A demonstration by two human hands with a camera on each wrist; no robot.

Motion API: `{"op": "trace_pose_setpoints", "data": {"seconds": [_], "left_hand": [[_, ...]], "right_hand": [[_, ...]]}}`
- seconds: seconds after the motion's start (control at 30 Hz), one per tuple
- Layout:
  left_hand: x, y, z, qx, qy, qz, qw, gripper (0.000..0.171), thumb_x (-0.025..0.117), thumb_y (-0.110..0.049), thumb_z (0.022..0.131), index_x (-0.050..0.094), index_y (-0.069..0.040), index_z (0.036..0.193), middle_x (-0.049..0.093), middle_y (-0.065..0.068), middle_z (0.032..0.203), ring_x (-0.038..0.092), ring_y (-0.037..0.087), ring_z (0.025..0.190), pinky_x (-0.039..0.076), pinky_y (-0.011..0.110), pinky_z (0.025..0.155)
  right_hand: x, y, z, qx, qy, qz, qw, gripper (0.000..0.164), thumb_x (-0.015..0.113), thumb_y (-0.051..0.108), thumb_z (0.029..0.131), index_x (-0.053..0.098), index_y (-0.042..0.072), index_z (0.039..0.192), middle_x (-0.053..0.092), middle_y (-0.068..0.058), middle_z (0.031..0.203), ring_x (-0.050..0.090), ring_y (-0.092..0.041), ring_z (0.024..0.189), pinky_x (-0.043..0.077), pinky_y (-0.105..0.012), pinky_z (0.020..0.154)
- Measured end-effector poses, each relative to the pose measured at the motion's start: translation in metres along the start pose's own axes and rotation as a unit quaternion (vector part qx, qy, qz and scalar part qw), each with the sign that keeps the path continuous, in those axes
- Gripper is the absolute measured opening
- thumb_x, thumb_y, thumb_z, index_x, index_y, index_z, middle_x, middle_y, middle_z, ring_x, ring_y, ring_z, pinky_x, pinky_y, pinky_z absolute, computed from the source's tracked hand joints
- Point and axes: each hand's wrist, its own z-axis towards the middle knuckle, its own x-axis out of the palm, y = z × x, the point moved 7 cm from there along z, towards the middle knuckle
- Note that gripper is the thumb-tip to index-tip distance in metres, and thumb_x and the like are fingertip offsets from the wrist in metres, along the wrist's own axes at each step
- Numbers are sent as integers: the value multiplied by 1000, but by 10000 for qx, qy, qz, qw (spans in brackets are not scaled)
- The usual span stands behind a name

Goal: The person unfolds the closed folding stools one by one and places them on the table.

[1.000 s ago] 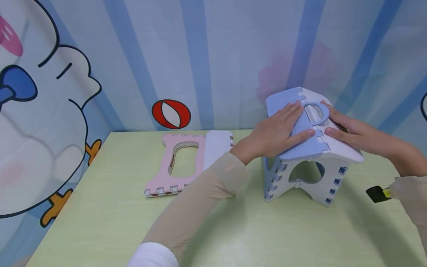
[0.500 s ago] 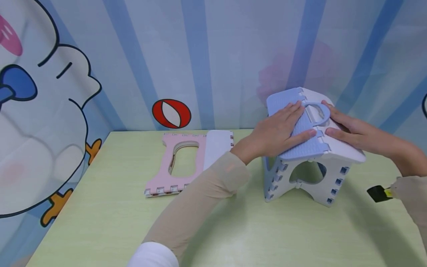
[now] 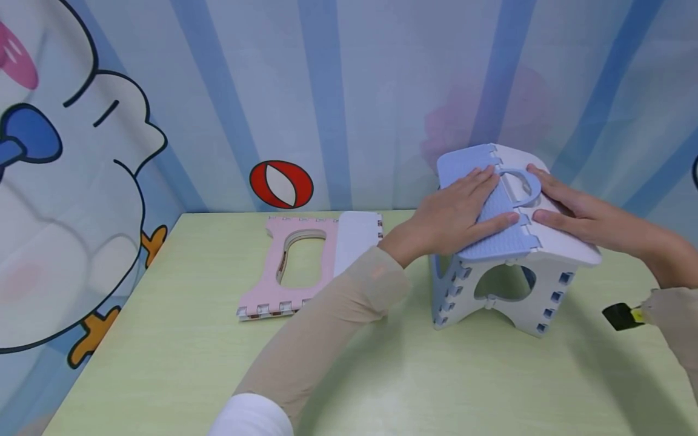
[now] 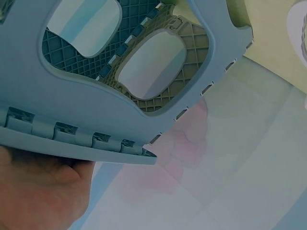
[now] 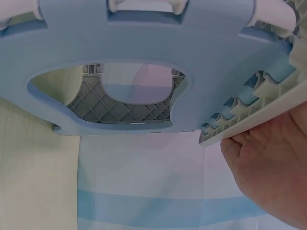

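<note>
A blue and white folding stool (image 3: 507,248) stands on its legs at the table's right side, its two top halves meeting in a slight peak. My left hand (image 3: 455,218) lies with straight fingers on the blue half, beside the blue loop handle (image 3: 531,191). On the white half rests my right hand (image 3: 580,215), fingers extended toward the middle seam. In the left wrist view, the hand (image 4: 43,191) is against the outer face of the top. The right wrist view has the other hand (image 5: 273,163) against the white half, its fingertips hidden.
A pink and white folding stool (image 3: 275,278) lies folded flat to the left on the pale green table (image 3: 180,351). A cartoon-printed backdrop (image 3: 371,109) hangs behind the table. A black tag (image 3: 621,316) sticks out from the right sleeve.
The white half's outer edge has shifted very slightly to the right, and the right hand with it. Otherwise both hands keep their places on the top.
</note>
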Motion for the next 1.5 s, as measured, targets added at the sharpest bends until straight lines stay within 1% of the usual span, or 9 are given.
{"op": "trace_pose_setpoints", "data": {"seconds": [0.23, 0.3, 0.33, 0.4, 0.47, 0.53, 0.57, 0.97, 1.5], "left_hand": [[0, 0, 2, -32, 47, 53, 10000, 82, 16, -70, 99, -6, -20, 160, -14, -9, 164, -16, 4, 145, -5, 19, 115], [0, 0, 2, -35, 59, 89, 9999, 82, 16, -71, 99, -6, -20, 160, -14, -8, 164, -15, 4, 145, -4, 19, 115], [0, 0, 2, -34, 62, 100, 9999, 82, 16, -71, 99, -6, -20, 160, -13, -8, 164, -15, 4, 145, -4, 19, 115], [0, -1, 2, -40, 74, 124, 9999, 83, 16, -71, 98, -5, -20, 160, -13, -8, 164, -14, 4, 146, -4, 19, 115], [0, -1, 2, -39, 85, 155, 9998, 83, 16, -71, 98, -5, -20, 160, -12, -8, 164, -14, 4, 146, -4, 19, 115], [0, -1, 2, -42, 104, 183, 9998, 83, 16, -71, 98, -4, -19, 160, -12, -8, 164, -13, 5, 146, -3, 20, 115], [0, -1, 3, -46, 115, 198, 9997, 83, 16, -71, 98, -4, -19, 160, -11, -8, 164, -13, 5, 146, -3, 20, 115], [2, -3, 2, -65, 220, 387, 9990, 84, 15, -73, 97, -2, -20, 161, -8, -7, 165, -11, 6, 147, -3, 21, 116], [2, -4, 1, -9, 259, 564, 9981, 84, 12, -72, 98, -2, -18, 161, -7, -5, 165, -9, 8, 148, -3, 20, 116]], "right_hand": [[-1, -3, 1, 98, -27, -39, 9999, 78, 49, 13, 106, -5, 27, 160, -13, -8, 165, -9, -33, 149, 20, 1, 90], [-2, -3, 1, 114, -16, 5, 9999, 79, 49, 13, 106, -5, 28, 160, -14, -7, 165, -10, -33, 149, 19, -11, 107], [-2, -3, 1, 139, -17, -6, 9999, 79, 50, 13, 106, -5, 29, 160, -14, -7, 165, -10, -33, 149, 18, -13, 108], [-2, -4, 1, 171, -13, 25, 9998, 79, 50, 13, 105, -5, 29, 160, -14, -7, 165, -10, -33, 149, 14, -34, 118], [-2, -4, 0, 169, -13, 56, 9998, 80, 51, 13, 105, -5, 28, 160, -14, -8, 165, -12, -34, 149, 7, -58, 116], [-3, -4, 1, 179, -14, 25, 9998, 81, 52, 12, 105, -4, 27, 161, -14, -9, 165, -12, -33, 149, 5, -58, 117], [-3, -4, 1, 164, -9, 37, 9999, 81, 53, 12, 104, -4, 26, 161, -14, -10, 165, -13, -34, 148, 2, -67, 112], [-2, -1, 2, 143, 5, -148, 9998, 84, 56, 12, 102, -4, 17, 161, -13, -16, 164, -15, -39, 148, -4, -72, 109], [-1, 2, 4, 97, 15, -356, 9993, 86, 59, 14, 100, -2, 12, 160, -10, -20, 164, -13, -41, 148, -12, -66, 111]]}}
